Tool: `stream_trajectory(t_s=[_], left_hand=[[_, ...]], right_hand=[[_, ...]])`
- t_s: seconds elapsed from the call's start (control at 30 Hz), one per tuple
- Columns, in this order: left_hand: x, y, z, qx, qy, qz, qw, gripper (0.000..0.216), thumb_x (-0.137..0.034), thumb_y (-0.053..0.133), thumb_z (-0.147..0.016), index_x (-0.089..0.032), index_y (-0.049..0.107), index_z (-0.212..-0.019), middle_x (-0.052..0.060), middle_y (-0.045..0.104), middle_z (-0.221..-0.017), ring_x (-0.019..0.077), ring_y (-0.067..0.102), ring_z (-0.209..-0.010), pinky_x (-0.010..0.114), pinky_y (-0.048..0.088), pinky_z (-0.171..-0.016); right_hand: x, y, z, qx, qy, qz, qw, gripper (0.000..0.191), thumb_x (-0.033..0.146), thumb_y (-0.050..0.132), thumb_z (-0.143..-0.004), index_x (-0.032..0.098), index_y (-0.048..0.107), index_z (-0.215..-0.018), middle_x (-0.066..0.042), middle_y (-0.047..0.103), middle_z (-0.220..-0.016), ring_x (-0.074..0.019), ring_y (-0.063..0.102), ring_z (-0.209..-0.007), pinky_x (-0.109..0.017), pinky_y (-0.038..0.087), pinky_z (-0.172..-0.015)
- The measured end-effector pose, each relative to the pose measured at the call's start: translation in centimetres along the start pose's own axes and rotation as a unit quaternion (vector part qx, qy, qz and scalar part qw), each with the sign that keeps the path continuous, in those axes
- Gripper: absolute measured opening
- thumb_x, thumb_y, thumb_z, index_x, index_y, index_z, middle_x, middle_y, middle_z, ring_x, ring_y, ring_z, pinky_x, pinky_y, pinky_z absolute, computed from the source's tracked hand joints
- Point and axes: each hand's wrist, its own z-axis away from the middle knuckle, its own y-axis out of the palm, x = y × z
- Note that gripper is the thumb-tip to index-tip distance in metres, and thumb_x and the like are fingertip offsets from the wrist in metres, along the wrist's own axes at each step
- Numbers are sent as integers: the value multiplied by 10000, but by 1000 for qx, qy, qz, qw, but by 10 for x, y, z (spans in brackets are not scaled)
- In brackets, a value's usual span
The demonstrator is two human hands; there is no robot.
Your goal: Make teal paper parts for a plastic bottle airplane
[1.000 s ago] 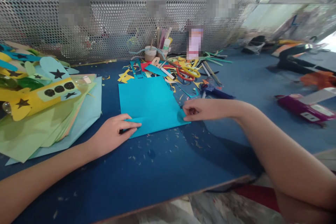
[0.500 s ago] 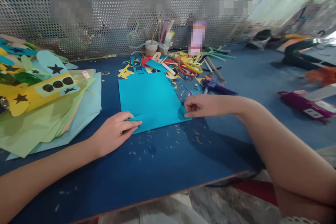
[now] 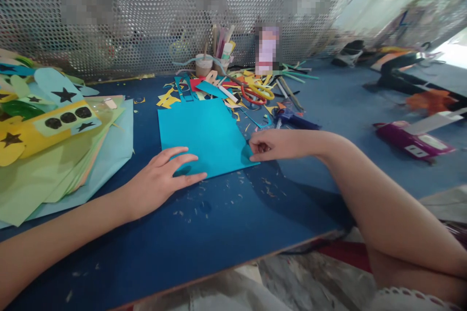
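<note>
Lying centre-frame, a bright-blue rectangular paper sheet extends up-right from the left hand, fingers spread; right hand, fingers curled, at its lower-right corner, pinch unclear.

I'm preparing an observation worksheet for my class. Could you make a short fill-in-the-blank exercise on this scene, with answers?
1. The left hand has its fingers spread at a sheet of paper whose color is ____.
2. The right hand is at that sheet's near ____ corner.
3. The yellow paper craft shows a row of ____ round black spots.
4. The stack of green paper lies to the sheet's ____.

Missing words: blue; right; three; left.
</note>
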Motion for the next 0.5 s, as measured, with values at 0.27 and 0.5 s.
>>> stream_trajectory(t_s=[0.27,0.5], left_hand=[[2,0,1,-4,18,4,1000,475,-121,396,-973,-388,496,-1353,53,527,-1340,277,384,-1328,465,394,-1058],[2,1,4,19,31,5,999,496,-104,283,-992,-337,435,-1403,32,550,-1319,237,375,-1335,381,372,-1059]], right_hand=[[0,0,0,2,3,-3,1000,373,538,536,-812,180,585,-720,-62,622,-783,-182,552,-687,-304,397,-639],[-2,-1,0,0,-4,1,1000,378,540,531,-820,177,599,-740,-71,630,-801,-189,567,-704,-301,403,-650]])
